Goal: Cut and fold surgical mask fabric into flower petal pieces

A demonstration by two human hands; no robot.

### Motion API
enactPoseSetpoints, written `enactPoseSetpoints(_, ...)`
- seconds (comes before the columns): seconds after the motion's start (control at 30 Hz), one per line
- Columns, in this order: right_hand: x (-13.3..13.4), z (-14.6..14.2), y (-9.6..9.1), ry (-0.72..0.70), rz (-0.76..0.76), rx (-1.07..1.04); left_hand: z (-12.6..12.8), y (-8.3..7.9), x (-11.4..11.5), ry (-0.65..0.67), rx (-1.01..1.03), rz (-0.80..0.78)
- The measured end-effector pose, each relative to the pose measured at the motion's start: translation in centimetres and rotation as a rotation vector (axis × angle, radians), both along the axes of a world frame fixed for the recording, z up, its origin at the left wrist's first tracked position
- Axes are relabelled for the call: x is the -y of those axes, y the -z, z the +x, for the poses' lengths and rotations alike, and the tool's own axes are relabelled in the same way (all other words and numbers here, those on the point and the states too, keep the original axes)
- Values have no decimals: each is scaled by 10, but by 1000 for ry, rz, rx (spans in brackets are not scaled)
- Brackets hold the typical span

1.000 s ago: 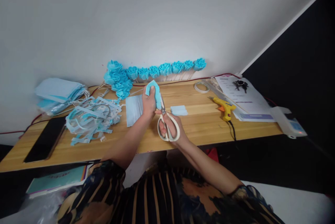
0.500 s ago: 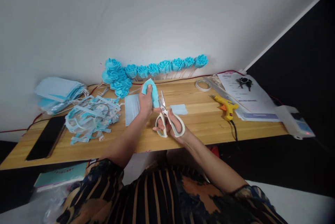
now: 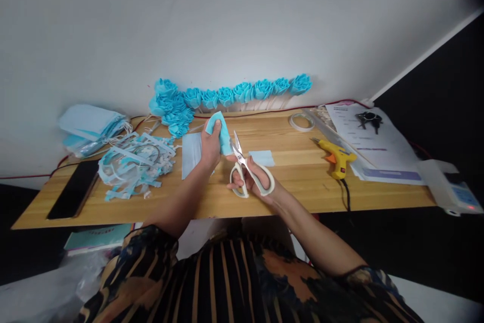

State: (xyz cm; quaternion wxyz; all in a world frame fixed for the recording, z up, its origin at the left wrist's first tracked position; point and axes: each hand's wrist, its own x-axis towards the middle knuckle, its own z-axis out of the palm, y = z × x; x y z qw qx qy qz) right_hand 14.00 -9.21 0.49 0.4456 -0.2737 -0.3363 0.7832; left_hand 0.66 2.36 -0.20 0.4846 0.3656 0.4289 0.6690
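My left hand point(image 3: 212, 145) pinches a folded piece of blue fabric point(image 3: 224, 134), thumb on top, its upper edge cut to a curve. In my right hand point(image 3: 257, 182) are white-handled scissors point(image 3: 239, 154), thumb and fingers through the loops. The blades are slightly apart and point away from me, right beside the fabric's lower right edge. A pale blue sheet point(image 3: 191, 154) lies on the table behind my left hand. Another small blue piece point(image 3: 261, 158) rests to the right of the scissors.
Blue fabric flowers point(image 3: 242, 92) line the wall. Leftward lie stacked face masks point(image 3: 93, 124), cut strips point(image 3: 138, 162) and a phone point(image 3: 73, 189). Rightward are a tape roll point(image 3: 301, 122), a yellow glue gun point(image 3: 336, 156), papers point(image 3: 372, 146), keys point(image 3: 369, 119) and a white box point(image 3: 449, 187).
The scissors and my right hand have shifted slightly right, their blades a little farther from the fabric's middle. My left hand keeps its hold. The whole view has turned slightly.
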Motion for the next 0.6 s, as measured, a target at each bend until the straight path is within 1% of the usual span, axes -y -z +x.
enactPoseSetpoints(0.3,-3,8,4,-10,-20,-6,0,2,-1,6,-39,13)
enactPoseSetpoints(0.47,-2,8,3,-15,-10,-9,2,0,2,13,-46,-3)
enactPoseSetpoints(0.6,2,6,2,-33,-14,-11,-2,0,-2,11,-70,-14)
